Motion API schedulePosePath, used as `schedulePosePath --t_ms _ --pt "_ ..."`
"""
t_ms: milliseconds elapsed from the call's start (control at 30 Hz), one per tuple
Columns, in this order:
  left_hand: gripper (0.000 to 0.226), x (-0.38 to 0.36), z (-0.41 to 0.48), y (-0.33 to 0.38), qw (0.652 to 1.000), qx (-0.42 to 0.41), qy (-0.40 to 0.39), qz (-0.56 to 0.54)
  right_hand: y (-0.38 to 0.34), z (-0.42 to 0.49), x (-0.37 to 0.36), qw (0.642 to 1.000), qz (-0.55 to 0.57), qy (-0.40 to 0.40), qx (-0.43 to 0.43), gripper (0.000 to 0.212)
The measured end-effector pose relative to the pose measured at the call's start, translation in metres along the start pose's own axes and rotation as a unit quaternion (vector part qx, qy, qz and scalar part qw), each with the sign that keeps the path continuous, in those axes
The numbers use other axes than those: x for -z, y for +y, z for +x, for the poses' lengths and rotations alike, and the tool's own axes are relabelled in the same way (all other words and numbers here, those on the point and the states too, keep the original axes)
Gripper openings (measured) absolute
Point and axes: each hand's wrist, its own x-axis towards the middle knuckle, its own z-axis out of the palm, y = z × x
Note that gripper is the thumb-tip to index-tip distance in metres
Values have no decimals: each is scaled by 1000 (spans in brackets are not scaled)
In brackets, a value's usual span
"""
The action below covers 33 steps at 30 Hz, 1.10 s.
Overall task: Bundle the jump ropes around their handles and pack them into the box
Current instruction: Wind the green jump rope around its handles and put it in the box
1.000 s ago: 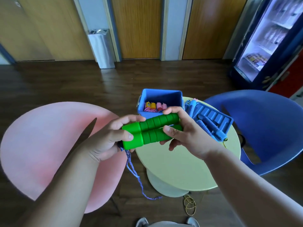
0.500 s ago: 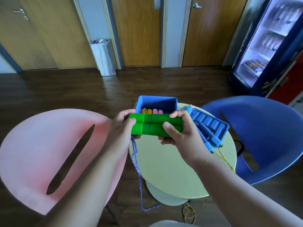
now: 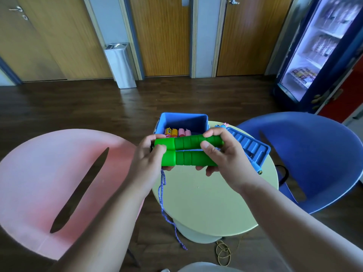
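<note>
Two green foam jump-rope handles [image 3: 187,152] lie side by side, held level above the far edge of a round yellow-green table [image 3: 212,201]. My left hand [image 3: 150,160] grips their left ends and my right hand [image 3: 222,154] grips their right ends. A purple rope [image 3: 164,201] hangs from the left end down past the table edge toward the floor. Just behind the handles stands an open blue box [image 3: 183,119] holding yellow and pink bundled handles [image 3: 177,132].
A blue lid [image 3: 249,147] lies on the table to the right, with a blue-handled rope [image 3: 255,167] beside it. A pink chair [image 3: 49,173] stands at the left, a blue chair [image 3: 314,154] at the right. Rubber bands [image 3: 223,253] lie on the dark wood floor.
Both hands have carried the green handles a little away from me toward the box and turned them level. The rope's hanging tail swings below the left end.
</note>
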Motion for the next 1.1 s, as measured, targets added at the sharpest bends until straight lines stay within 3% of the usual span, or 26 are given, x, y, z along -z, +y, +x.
schedulePosePath --t_ms 67,233,400,533,767,1033,1100 --pt "29 -4 -1 2 1000 -11 11 13 -1 2 4 1000 9 8 2 10" --pt "19 -4 8 2 999 -1 40 28 -6 4 17 995 -11 -95 -28 37" --pt "30 -8 7 6 1000 10 0 19 -2 9 16 998 38 -39 -23 21" --pt "32 -10 10 5 998 17 30 55 2 13 13 998 56 -23 -29 11" --pt "36 -3 14 7 996 19 44 69 1 15 17 992 53 -98 -52 17" --pt "50 8 26 -8 993 80 52 -75 8 22 11 995 80 -14 -54 13" --pt "40 15 23 -17 993 82 70 -52 9 26 10 995 82 24 -53 12"
